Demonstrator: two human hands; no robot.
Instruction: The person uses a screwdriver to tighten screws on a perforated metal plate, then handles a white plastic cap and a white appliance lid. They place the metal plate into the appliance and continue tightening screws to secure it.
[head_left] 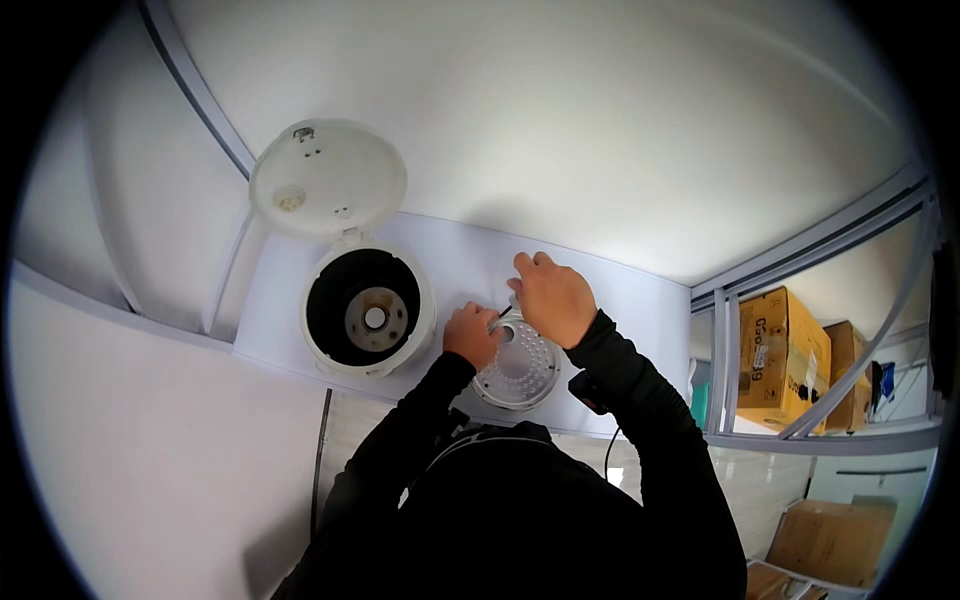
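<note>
A round white perforated cover (518, 372) lies on the white table in front of me, with small dark spots around its rim. My right hand (556, 303) is closed above its far edge. Between my hands runs a thin dark rod (505, 311), like a screwdriver shaft; its upper end disappears under my right fingers. My left hand (474, 334) is curled at the cover's far left edge, by the rod's lower end; what its fingers grip is hidden. To the left stands a white rice cooker (428, 318), lid (340, 180) raised, a stained round heating plate (372, 336) inside its dark interior.
The white table (640, 330) meets a pale wall at the back. A small black device (588, 392) with a cable sits by my right forearm. Grey frame bars (720, 350) stand at the right, with cardboard boxes (785, 360) beyond them.
</note>
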